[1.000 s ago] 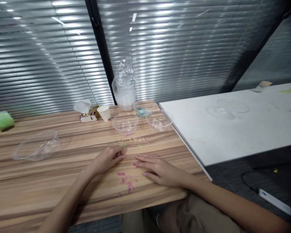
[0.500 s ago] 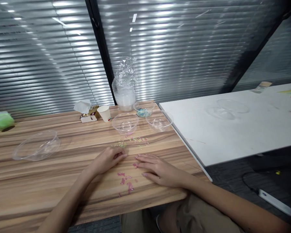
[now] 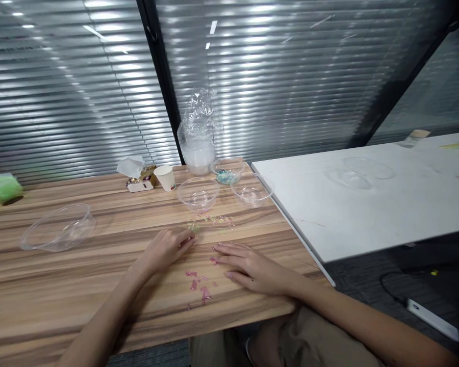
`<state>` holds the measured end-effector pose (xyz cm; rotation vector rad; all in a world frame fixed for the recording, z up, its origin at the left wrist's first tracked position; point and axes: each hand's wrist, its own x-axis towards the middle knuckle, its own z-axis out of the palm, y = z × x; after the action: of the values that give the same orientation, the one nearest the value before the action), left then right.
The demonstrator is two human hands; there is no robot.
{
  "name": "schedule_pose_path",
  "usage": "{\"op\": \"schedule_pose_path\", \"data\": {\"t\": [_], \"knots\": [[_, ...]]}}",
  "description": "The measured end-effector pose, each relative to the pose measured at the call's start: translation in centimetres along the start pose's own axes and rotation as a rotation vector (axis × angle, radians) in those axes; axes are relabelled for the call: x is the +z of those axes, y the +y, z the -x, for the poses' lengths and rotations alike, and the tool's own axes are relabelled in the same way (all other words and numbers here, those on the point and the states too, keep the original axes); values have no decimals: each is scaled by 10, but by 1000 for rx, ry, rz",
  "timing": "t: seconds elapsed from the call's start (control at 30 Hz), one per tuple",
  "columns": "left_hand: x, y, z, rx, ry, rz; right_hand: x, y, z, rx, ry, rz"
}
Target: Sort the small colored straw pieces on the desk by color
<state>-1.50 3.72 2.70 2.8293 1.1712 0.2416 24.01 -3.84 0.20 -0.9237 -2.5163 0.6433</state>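
Note:
My left hand [image 3: 170, 248] rests low over the wooden table [image 3: 110, 285], its fingers curled together. The fingertips are at the near edge of small green bits [image 3: 193, 226]; whether anything is pinched between them is hidden. My right hand [image 3: 248, 266] lies flat on the tabletop with fingers stretched out, its fingertips beside a small pink piece [image 3: 213, 260]. Between and below the hands are several loose pink pieces [image 3: 194, 284]. Beyond them lie mixed pink and yellowish bits [image 3: 222, 220].
Clear plastic bowls stand at the back, one near the middle [image 3: 198, 196], one at right [image 3: 252, 193], another holding blue pieces [image 3: 225, 177]. A paper cup [image 3: 164, 178], tissue pack [image 3: 141, 183] and plastic-wrapped stack [image 3: 199, 155] are behind. Another clear bowl [image 3: 58, 232] sits left.
My left hand's fingertips have shifted slightly away from me and to the left, closer to the green bits. The right hand stays in the same spot.

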Motion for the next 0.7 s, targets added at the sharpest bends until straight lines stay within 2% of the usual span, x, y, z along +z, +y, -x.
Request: {"op": "schedule_pose_path", "data": {"t": [0.2, 0.7], "knots": [[1, 1, 1, -16, -49, -52, 0, -1, 0, -2, 0, 8], [2, 1, -1, 4, -75, -77, 1, 1, 0, -15, 19, 20]]}}
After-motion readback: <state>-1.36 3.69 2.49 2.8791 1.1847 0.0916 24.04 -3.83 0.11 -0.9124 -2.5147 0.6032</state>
